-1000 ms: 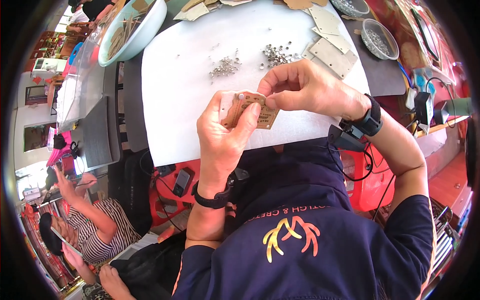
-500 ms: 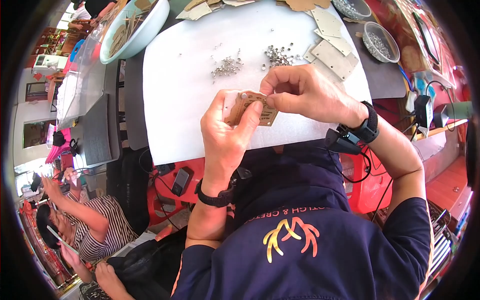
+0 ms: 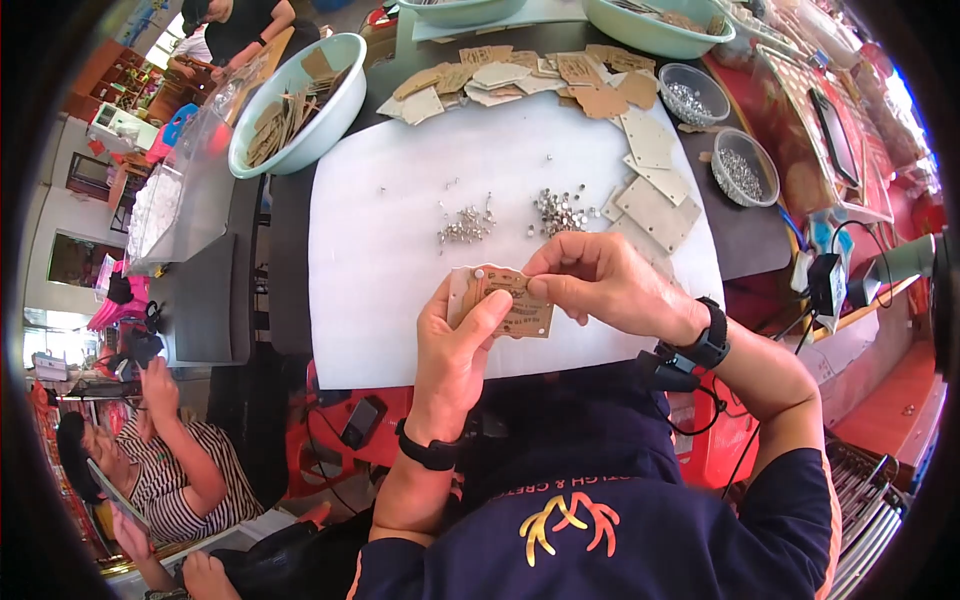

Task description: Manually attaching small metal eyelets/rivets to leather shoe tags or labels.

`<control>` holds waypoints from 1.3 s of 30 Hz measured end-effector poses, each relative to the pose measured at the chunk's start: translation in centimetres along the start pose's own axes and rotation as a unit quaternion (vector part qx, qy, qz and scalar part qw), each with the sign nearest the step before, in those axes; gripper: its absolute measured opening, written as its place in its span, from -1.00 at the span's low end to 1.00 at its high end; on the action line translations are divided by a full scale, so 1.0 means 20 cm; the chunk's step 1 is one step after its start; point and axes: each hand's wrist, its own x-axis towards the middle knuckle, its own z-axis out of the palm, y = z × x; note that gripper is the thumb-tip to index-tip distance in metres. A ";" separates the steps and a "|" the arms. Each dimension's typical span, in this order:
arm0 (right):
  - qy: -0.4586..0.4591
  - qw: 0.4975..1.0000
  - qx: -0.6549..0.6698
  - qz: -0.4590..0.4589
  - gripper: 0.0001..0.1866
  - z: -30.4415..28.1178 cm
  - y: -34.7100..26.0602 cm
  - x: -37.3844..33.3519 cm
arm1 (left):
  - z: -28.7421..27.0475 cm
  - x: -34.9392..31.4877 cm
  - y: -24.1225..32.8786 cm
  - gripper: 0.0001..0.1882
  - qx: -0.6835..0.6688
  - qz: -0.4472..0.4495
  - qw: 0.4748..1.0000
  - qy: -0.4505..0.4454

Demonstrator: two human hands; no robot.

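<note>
My left hand point(image 3: 447, 345) is closed on a small brown printed card point(image 3: 524, 318) with a wavy top edge, the thumb lying flat across its face. A round silver-white stud point(image 3: 479, 273) shows near the card's upper left corner, and small pale dots mark other corners. At the upper right corner, my right hand point(image 3: 605, 280) pinches thumb and forefinger together; what lies between these fingertips is hidden. Beyond my hands, on a white sheet point(image 3: 380, 290), are a loose heap of tiny silver pins point(image 3: 466, 227) and a heap of small metal caps point(image 3: 560, 212).
Grey-white boards point(image 3: 655, 212) with corner holes lie at the right; brown and grey cut-outs point(image 3: 500, 75) line the far edge. Two clear tubs point(image 3: 745, 170) hold small metal parts. A pale green basin point(image 3: 345, 112) of brown pieces stands left. Other people point(image 3: 190, 470) are at the left.
The view has shifted, so the table and hands appear lower and more of the far side shows. Both hands stay at the card, the right one still pinching its upper right corner.
</note>
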 end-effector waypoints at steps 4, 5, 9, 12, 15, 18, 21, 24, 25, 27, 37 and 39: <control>0.001 0.999 0.045 -0.025 -0.81 0.01 0.00 0.02 | 0.02 0.00 -0.01 -0.69 -0.036 -0.001 0.999 -0.009; 0.009 0.998 0.047 -0.027 -0.81 0.02 -0.01 0.02 | 0.02 0.01 0.00 -0.69 -0.036 0.001 0.999 -0.018; 0.005 0.998 0.058 -0.037 -0.76 0.05 -0.06 0.03 | 0.02 0.01 0.04 -0.67 -0.035 0.021 0.999 -0.007; 0.011 0.999 0.004 -0.042 -0.73 0.04 -0.16 0.04 | 0.02 0.02 0.15 -0.68 0.007 0.026 0.999 0.021; 0.077 0.966 -0.194 -0.155 -0.70 -0.06 -0.12 0.14 | -0.03 0.05 0.24 -0.70 0.072 0.081 0.993 0.036; 0.099 0.906 -0.372 -0.175 -0.66 -0.18 -0.16 0.23 | -0.21 0.13 0.26 -0.68 0.109 0.090 0.989 0.051; 0.111 0.835 -0.496 -0.210 -0.62 -0.29 -0.04 0.36 | -0.32 0.19 0.28 -0.63 0.150 0.096 0.981 0.075; 0.097 0.785 -0.570 -0.223 -0.59 -0.32 0.04 0.47 | -0.39 0.21 0.28 -0.60 0.183 0.104 0.971 0.116; 0.083 0.769 -0.595 -0.217 -0.57 -0.31 0.04 0.49 | -0.40 0.21 0.28 -0.59 0.201 0.095 0.968 0.121; 0.090 0.758 -0.612 -0.204 -0.58 -0.30 0.06 0.53 | -0.43 0.22 0.28 -0.58 0.218 0.087 0.963 0.128; 0.056 0.769 -0.616 -0.164 -0.69 -0.34 0.10 0.62 | -0.51 0.24 0.25 -0.45 0.235 0.078 0.965 0.084; 0.042 0.770 -0.617 -0.157 -0.69 -0.34 0.09 0.62 | -0.52 0.24 0.25 -0.43 0.240 0.079 0.964 0.083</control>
